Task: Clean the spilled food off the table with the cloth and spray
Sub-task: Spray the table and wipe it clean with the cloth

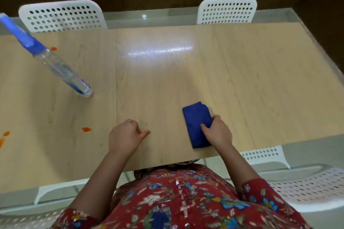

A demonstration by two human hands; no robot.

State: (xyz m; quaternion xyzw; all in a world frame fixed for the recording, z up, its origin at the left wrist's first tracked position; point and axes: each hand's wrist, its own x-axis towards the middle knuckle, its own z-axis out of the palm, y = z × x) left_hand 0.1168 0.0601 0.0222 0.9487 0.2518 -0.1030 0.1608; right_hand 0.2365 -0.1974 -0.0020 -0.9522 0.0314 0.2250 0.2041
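At the near edge of the table (167, 80), the right hand (217, 133) grips the folded blue cloth (194, 121).
Cloth's long axis runs 11-to-5 o'clock; nearest orange spill (86, 129) lies at 9 o'clock, beyond the loosely curled, empty left hand (125, 136); spray bottle (61, 69) stands at 10 o'clock.

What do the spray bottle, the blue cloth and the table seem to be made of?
The spray bottle: probably clear plastic, see-through body, blue head. The cloth: soft matte fabric, folded, perhaps microfibre. The table: pale wood-grain surface, likely laminate, light sheen.
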